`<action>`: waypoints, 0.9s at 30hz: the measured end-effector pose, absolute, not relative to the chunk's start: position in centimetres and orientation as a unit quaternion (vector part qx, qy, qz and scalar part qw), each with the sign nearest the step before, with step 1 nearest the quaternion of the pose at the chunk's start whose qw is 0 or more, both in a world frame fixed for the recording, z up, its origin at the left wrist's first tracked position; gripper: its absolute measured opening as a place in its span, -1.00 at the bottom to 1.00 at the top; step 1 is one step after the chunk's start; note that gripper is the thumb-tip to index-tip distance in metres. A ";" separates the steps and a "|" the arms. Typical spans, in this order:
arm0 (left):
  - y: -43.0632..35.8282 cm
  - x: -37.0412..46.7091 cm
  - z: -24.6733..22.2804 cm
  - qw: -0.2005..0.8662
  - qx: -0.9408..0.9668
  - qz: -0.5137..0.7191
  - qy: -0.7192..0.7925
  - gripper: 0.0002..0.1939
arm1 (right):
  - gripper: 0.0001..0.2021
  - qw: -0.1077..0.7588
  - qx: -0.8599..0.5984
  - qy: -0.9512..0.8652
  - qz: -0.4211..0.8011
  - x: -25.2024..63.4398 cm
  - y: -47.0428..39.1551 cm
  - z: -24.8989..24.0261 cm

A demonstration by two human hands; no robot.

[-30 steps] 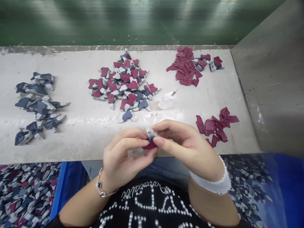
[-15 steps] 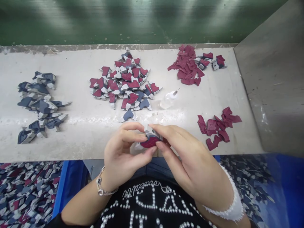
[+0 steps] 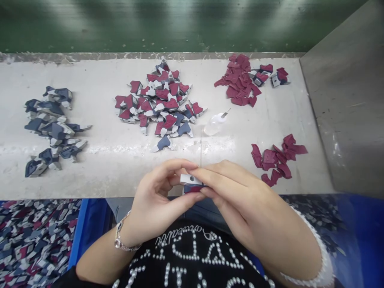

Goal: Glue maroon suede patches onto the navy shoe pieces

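Between my two hands, over the table's front edge, is a small plastic part (image 3: 189, 179) in white, dark blue and maroon, with a dark hole in its white face. My left hand (image 3: 163, 194) pinches it from the left with thumb and fingers. From the right, my right hand (image 3: 237, 196) grips the same part, its fingertips covering that end. Beyond the hands lies a pile of similar maroon, blue and white parts (image 3: 162, 94). A clear squeeze bottle with a needle tip (image 3: 213, 125) rests on its side to the right of that pile.
Blue-grey and white parts (image 3: 55, 128) lie at the left. Loose maroon pieces (image 3: 240, 80) are heaped at back right, others (image 3: 279, 160) nearer. A blue bin (image 3: 78, 232) of parts stands below left. A metal panel (image 3: 351, 104) borders the right; a green wall (image 3: 180, 28) stands behind.
The part has been turned between my fingers, so its white holed face now shows and less maroon is visible. Both hands have closed in around it.
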State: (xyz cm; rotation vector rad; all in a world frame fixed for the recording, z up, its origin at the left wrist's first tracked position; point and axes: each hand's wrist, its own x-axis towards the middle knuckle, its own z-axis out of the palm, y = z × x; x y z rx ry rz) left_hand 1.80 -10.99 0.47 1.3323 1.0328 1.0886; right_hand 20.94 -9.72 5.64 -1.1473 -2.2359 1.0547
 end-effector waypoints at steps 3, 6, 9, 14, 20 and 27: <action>-11.0 1.9 0.2 0.514 0.575 0.466 0.433 -0.53 | -0.62 0.192 -0.408 -0.801 0.393 21.2 -9.5 5.7; -11.0 1.9 -0.2 0.495 0.575 0.479 0.442 -0.45 | -0.66 0.192 -0.409 -0.798 0.399 21.4 -9.3 5.6; -10.8 1.9 -0.4 0.563 0.525 0.474 0.427 -0.36 | -0.64 0.206 -0.416 -0.787 0.406 21.4 -9.1 5.3; -10.6 1.6 -0.1 0.570 0.541 0.457 0.416 -0.53 | -0.68 0.228 -0.442 -0.764 0.412 21.2 -9.4 5.0; -11.4 1.4 0.5 0.514 0.576 0.472 0.426 -0.51 | -0.74 0.247 -0.457 -0.762 0.387 21.0 -10.0 5.5; -11.9 1.9 0.5 0.495 0.565 0.498 0.434 -0.52 | -0.75 0.259 -0.457 -0.776 0.348 20.5 -10.8 5.6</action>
